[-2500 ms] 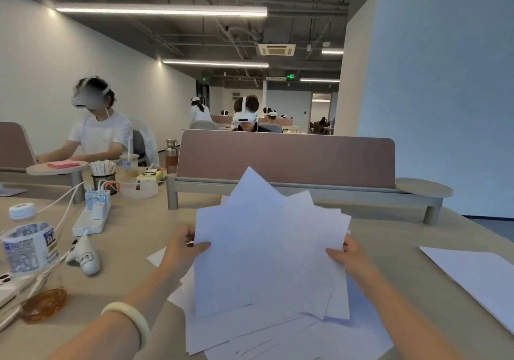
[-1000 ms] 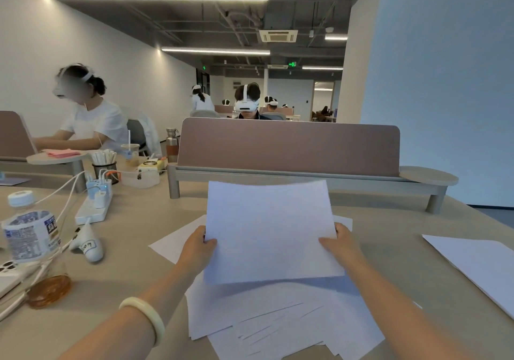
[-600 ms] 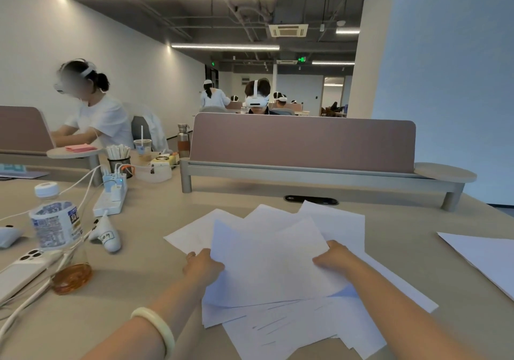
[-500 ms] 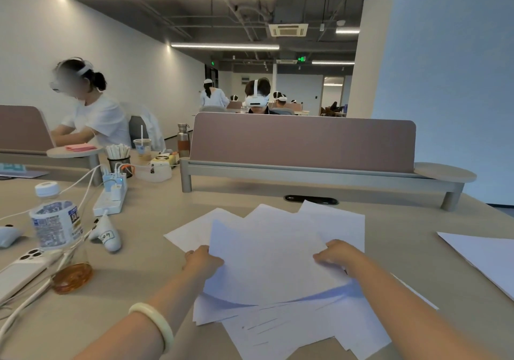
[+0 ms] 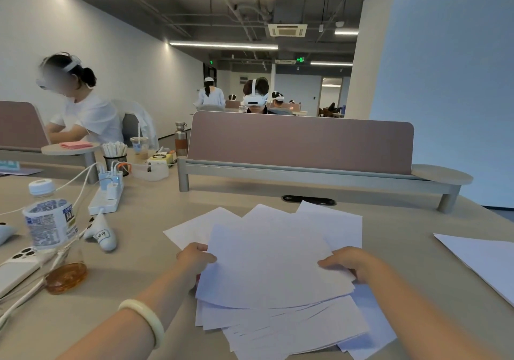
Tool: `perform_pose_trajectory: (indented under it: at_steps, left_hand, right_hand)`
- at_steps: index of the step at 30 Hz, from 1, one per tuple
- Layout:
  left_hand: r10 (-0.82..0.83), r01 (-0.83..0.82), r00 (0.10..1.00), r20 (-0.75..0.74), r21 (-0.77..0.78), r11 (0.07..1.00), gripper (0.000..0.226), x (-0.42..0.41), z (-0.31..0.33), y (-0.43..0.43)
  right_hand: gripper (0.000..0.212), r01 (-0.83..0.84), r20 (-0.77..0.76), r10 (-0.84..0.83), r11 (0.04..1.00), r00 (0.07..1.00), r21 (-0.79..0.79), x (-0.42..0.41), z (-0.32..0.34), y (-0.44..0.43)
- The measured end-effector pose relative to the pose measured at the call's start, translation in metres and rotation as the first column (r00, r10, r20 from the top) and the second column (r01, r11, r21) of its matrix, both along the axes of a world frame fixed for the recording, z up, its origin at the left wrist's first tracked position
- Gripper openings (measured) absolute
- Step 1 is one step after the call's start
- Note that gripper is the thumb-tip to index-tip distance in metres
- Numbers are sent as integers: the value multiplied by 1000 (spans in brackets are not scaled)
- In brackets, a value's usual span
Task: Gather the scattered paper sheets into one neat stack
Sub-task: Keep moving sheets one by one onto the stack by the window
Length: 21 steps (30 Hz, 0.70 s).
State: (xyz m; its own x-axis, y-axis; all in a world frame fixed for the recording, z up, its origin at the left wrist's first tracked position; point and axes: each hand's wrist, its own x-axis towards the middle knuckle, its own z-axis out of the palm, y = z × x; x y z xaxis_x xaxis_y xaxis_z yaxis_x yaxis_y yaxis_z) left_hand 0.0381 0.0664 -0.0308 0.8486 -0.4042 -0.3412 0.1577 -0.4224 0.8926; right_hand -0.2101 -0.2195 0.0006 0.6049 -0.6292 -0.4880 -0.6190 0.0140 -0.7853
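Observation:
A loose bundle of white paper sheets lies low over the beige desk, fanned out with corners sticking out at the far side. My left hand grips its left edge, thumb on top. My right hand grips the right edge, fingers curled over the top sheet. More skewed sheets lie spread underneath, toward me. A separate sheet lies at the desk's right side.
At the left stand a water bottle, a phone, an amber glass dish, a white controller and a power strip with cables. A brown divider panel closes the far side; people sit beyond.
The bundle was held upright in both hands, then lowered flat onto the spread sheets. In the last half second my hands shifted slightly on its edges and the bundle settled lower.

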Motion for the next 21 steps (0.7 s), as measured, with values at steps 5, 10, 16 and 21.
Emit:
perform_pose_trajectory:
  at_steps: [5,10,16,21]
  left_hand:
    - [14,-14,1000,11,-59,998,32,-41,33,12]
    - [54,-55,998,-11,-117,992,43,-48,32,10]
    - [14,-13,1000,7,-127,992,60,-62,36,3]
    - [-77,75,997,-6,-131,989,68,-70,39,-10]
  right_hand:
    - [27,-62,42,63,998,997,-22,-13,28,36]
    - [28,-61,113,75,990,991,-126,-20,24,37]
    - [26,-12,284,42,994,958,-107,-40,16,29]
    - [18,29,272,59,951,961,-309,-44,16,29]
